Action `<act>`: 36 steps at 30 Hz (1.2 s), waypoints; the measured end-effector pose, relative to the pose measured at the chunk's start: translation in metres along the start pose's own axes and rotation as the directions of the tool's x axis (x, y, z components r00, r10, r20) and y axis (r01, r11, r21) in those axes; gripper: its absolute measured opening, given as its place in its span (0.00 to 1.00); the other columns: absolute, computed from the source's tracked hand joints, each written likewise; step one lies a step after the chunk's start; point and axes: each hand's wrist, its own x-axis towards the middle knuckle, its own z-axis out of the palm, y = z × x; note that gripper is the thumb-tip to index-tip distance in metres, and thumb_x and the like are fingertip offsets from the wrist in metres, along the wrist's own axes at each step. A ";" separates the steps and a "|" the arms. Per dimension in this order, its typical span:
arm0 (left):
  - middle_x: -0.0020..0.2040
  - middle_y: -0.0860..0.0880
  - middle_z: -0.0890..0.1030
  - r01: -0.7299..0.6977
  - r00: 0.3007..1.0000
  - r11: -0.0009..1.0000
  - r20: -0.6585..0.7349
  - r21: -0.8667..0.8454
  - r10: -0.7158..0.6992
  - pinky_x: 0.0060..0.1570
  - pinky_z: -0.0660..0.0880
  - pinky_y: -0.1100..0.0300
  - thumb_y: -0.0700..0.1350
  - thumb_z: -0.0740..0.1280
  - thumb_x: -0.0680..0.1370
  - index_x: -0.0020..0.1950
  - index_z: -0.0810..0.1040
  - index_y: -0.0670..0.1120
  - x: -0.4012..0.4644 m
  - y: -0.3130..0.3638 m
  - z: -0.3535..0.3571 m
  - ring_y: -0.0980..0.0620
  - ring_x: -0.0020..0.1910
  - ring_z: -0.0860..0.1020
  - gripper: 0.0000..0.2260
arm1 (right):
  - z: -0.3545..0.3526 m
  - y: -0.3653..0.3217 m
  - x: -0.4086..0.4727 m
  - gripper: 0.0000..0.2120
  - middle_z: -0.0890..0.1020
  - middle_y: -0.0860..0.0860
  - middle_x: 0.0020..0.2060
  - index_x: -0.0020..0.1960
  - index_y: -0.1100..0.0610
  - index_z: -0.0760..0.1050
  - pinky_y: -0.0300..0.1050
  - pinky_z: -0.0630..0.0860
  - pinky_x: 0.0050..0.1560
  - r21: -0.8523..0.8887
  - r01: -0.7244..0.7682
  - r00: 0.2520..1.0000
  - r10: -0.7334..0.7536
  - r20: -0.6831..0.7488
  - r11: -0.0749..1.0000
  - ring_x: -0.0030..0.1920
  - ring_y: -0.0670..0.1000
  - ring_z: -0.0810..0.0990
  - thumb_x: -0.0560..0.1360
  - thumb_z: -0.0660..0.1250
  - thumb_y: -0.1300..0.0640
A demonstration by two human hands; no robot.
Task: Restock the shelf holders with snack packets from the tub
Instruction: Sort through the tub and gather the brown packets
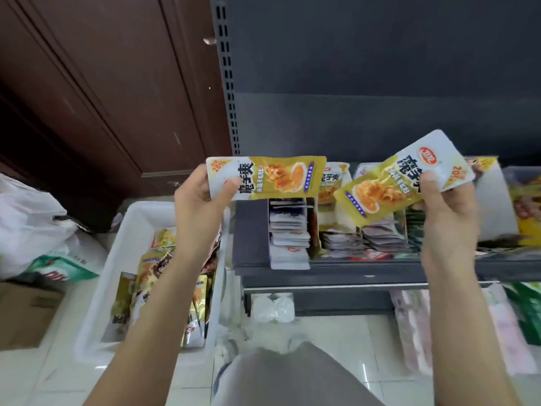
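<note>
My left hand (199, 197) pinches a gold and white snack packet (281, 177) by its white end and holds it level above the shelf holders. My right hand (448, 206) grips a second packet of the same kind (389, 183), tilted up to the right. Below them the leftmost holder (288, 232) has a row of white packets on edge. Further holders (380, 232) to the right hold more packets. The white tub (123, 244) stands on the floor at the left, under my left forearm, with several gold packets (152, 276) inside.
The dark shelf (330, 273) has a grey back panel and a slotted upright (227, 74). A brown wooden door (102, 83) is at the left. White plastic bags (29, 224) and a cardboard box (26, 312) lie left of the tub. Pink packs (415, 326) sit on the lower shelf.
</note>
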 end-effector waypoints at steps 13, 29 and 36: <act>0.48 0.50 0.84 -0.591 0.786 0.419 0.608 0.689 0.109 0.40 0.75 0.54 0.49 0.62 0.80 0.63 0.78 0.55 0.019 -0.010 0.152 0.46 0.45 0.81 0.12 | -0.053 0.028 0.070 0.09 0.81 0.49 0.51 0.50 0.47 0.73 0.41 0.79 0.48 0.003 0.016 0.998 -0.017 0.064 1.000 0.52 0.45 0.81 0.79 0.64 0.61; 0.56 0.50 0.81 -0.750 0.609 0.163 0.765 0.641 -0.208 0.45 0.77 0.54 0.49 0.56 0.83 0.68 0.70 0.55 -0.014 -0.057 0.160 0.48 0.49 0.81 0.14 | -0.003 0.079 0.073 0.08 0.81 0.53 0.50 0.54 0.58 0.81 0.42 0.76 0.46 -0.490 0.568 0.750 -0.170 0.640 0.661 0.42 0.48 0.79 0.77 0.66 0.62; 0.55 0.48 0.81 -0.730 0.575 0.249 0.769 0.637 -0.280 0.44 0.77 0.53 0.46 0.54 0.82 0.65 0.72 0.48 -0.023 -0.052 0.159 0.47 0.48 0.80 0.14 | -0.009 0.093 0.066 0.10 0.83 0.46 0.54 0.57 0.50 0.81 0.45 0.66 0.60 -0.487 0.778 0.509 0.056 0.859 0.396 0.51 0.48 0.81 0.78 0.65 0.55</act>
